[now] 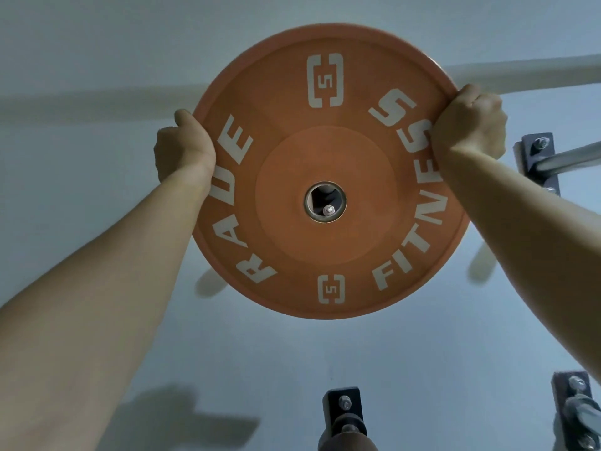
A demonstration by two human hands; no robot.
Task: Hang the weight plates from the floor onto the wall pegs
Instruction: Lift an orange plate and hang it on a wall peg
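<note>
Orange plate up in both my hands, centre frame, before the wall.

The pale wall (97,43) fills the view. The weight plate (292,177) hides whatever lies behind it, and my right forearm covers part of its white lettering. My left hand (183,148) grips the left rim and my right hand (471,122) clamps the upper right rim, the fingers of both curled behind the plate, out of sight. A chrome peg (569,161) at the right edge and two brackets (344,408) along the bottom are cut off. The centre hole (325,201) shows only a dark mount and a bolt; I cannot tell whether a peg is in it.
</note>
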